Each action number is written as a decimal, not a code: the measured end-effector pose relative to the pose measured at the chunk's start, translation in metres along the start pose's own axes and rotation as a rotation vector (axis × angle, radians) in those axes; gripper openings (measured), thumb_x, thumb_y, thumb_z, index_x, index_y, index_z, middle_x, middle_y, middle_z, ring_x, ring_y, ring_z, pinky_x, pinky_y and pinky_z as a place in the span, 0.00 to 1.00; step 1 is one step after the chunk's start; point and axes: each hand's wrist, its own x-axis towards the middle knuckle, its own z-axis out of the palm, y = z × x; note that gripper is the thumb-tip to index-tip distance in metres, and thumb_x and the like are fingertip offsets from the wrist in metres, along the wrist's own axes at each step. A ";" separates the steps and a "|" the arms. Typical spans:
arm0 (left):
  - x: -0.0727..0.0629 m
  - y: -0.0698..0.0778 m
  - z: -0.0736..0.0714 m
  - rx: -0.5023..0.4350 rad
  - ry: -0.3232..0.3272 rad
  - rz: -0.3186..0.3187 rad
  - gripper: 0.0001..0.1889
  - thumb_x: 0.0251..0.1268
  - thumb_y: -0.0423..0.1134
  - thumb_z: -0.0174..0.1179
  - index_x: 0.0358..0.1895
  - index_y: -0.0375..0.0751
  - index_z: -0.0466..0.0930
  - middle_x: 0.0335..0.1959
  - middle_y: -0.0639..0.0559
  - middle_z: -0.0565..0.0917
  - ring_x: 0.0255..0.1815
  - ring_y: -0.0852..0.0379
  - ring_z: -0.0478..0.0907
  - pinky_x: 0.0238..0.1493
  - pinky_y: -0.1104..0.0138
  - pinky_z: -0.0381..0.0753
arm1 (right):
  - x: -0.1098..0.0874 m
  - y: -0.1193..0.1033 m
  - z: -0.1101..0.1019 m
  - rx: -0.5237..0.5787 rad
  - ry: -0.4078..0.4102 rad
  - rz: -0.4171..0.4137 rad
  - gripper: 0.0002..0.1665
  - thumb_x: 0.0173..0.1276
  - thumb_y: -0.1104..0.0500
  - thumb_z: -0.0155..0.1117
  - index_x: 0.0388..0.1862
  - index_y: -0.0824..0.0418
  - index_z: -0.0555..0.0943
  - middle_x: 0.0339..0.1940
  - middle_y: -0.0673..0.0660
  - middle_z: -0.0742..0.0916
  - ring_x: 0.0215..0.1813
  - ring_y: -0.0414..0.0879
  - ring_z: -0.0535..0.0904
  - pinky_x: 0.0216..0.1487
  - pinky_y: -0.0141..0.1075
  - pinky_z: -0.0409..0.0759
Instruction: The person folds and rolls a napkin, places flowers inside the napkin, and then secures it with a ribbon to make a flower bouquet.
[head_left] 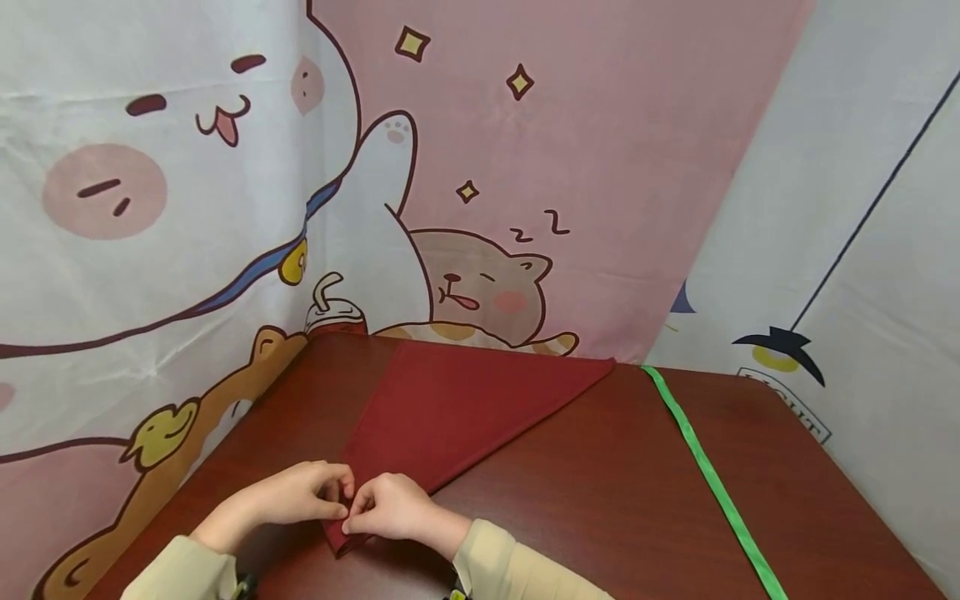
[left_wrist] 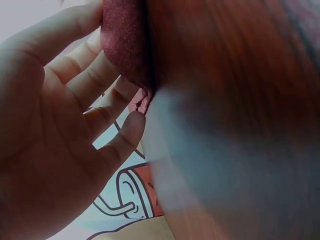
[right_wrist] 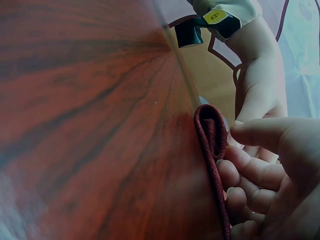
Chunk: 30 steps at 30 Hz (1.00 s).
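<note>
Pinched red cloth (head_left: 450, 408) at its folded near end with left hand (head_left: 300, 493) and right hand (head_left: 397, 507), close together over brown counter (head_left: 592, 500).

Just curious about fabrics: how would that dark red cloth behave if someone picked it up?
The dark red cloth would likely droop, since its near end bends into a rounded fold. It is probably light, as its edge looks thin.
</note>
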 end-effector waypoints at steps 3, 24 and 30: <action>0.000 -0.002 -0.003 -0.025 -0.017 -0.011 0.10 0.58 0.40 0.67 0.38 0.46 0.75 0.20 0.65 0.76 0.24 0.69 0.70 0.26 0.71 0.68 | 0.000 -0.001 -0.001 -0.019 -0.011 0.008 0.10 0.55 0.47 0.72 0.18 0.48 0.84 0.12 0.32 0.74 0.19 0.28 0.67 0.23 0.22 0.65; 0.004 -0.023 -0.015 -0.314 -0.293 0.102 0.14 0.50 0.26 0.63 0.41 0.41 0.81 0.32 0.48 0.80 0.34 0.66 0.73 0.32 0.71 0.73 | -0.001 -0.009 0.004 -0.107 -0.040 0.170 0.18 0.50 0.35 0.73 0.14 0.41 0.80 0.13 0.32 0.74 0.19 0.29 0.68 0.19 0.27 0.66; 0.006 -0.024 -0.016 -0.324 -0.269 0.102 0.11 0.53 0.30 0.64 0.42 0.40 0.81 0.32 0.49 0.81 0.34 0.65 0.74 0.34 0.70 0.74 | -0.001 -0.007 0.003 -0.115 -0.030 0.142 0.17 0.52 0.36 0.72 0.15 0.42 0.81 0.12 0.32 0.74 0.20 0.29 0.68 0.20 0.26 0.66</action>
